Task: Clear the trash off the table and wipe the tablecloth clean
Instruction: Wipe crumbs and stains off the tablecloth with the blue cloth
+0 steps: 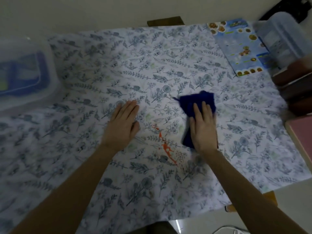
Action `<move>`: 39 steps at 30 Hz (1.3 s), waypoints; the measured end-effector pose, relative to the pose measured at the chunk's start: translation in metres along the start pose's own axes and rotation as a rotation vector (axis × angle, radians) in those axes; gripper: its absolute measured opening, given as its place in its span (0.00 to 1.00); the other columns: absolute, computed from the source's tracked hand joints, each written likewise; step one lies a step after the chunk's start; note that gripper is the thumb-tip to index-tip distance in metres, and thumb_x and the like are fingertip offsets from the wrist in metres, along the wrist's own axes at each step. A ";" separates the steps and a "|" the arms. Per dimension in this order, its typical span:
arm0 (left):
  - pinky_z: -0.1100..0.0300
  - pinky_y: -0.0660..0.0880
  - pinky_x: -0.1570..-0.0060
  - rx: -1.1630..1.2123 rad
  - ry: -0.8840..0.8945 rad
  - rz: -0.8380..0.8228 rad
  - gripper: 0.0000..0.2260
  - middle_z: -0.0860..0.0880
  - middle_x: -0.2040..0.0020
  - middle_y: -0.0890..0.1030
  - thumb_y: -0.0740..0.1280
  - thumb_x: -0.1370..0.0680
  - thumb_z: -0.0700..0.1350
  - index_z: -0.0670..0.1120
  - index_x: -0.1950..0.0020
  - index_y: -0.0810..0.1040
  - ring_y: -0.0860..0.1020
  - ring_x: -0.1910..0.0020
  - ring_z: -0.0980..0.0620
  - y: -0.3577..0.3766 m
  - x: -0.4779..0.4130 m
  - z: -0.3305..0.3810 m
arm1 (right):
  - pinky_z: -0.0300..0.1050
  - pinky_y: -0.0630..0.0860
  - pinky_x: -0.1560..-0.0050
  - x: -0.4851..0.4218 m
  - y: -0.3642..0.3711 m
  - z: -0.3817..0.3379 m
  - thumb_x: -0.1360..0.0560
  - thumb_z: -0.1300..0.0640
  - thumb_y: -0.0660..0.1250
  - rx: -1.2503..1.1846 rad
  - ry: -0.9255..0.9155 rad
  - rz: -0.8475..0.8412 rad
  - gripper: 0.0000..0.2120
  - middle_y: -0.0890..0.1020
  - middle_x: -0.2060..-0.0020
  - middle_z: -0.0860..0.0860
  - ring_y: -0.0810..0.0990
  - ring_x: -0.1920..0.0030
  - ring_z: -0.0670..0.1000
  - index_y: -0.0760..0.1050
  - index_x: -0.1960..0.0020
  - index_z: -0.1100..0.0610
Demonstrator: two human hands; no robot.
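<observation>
A white tablecloth (168, 56) printed with grey-blue leaves covers the table. An orange-red stain (166, 147) streaks across it near the middle, between my two hands. My right hand (203, 127) presses flat on a dark blue cloth (197, 100), just right of the stain. The cloth sticks out beyond my fingertips and under my palm. My left hand (124, 122) lies flat on the tablecloth left of the stain, fingers together, holding nothing.
A clear plastic box (25, 71) with blue contents sits at the left edge. A blue printed leaflet (239, 48) lies at the far right corner, beside a translucent container (283, 38) and a dark brown object (293, 92). A pink surface (303, 135) borders the right side.
</observation>
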State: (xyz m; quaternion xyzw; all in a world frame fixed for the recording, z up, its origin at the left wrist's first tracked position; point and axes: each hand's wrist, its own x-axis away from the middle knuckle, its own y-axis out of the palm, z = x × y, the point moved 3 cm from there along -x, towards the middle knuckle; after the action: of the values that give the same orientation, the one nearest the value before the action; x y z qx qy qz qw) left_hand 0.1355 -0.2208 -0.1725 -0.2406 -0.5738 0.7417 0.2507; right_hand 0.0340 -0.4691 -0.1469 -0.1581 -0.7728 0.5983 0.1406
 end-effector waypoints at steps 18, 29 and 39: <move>0.45 0.53 0.24 0.115 -0.187 0.054 0.22 0.43 0.24 0.63 0.48 0.17 0.48 0.41 0.26 0.63 0.58 0.23 0.46 -0.012 0.053 -0.020 | 0.56 0.45 0.24 0.100 -0.018 0.062 0.21 0.42 0.44 0.100 -0.016 -0.158 0.28 0.52 0.23 0.55 0.47 0.23 0.53 0.53 0.24 0.53; 0.45 0.52 0.24 0.105 -0.183 0.067 0.21 0.43 0.24 0.63 0.50 0.19 0.45 0.42 0.26 0.63 0.58 0.23 0.47 -0.011 0.052 -0.019 | 0.59 0.50 0.25 0.053 0.039 -0.124 0.19 0.43 0.45 0.158 -0.368 -0.129 0.26 0.57 0.24 0.58 0.53 0.24 0.58 0.56 0.24 0.52; 0.45 0.52 0.24 0.087 -0.171 0.049 0.23 0.42 0.24 0.63 0.47 0.19 0.46 0.41 0.26 0.63 0.58 0.23 0.45 -0.013 0.052 -0.022 | 0.62 0.57 0.28 0.124 0.004 0.001 0.20 0.47 0.50 0.120 -0.263 -0.174 0.26 0.55 0.23 0.56 0.52 0.23 0.55 0.55 0.24 0.53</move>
State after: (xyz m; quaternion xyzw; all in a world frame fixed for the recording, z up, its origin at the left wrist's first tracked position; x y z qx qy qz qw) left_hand 0.1111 -0.1680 -0.1685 -0.1792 -0.5543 0.7896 0.1926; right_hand -0.0792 -0.4175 -0.1472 -0.0022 -0.7582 0.6445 0.0986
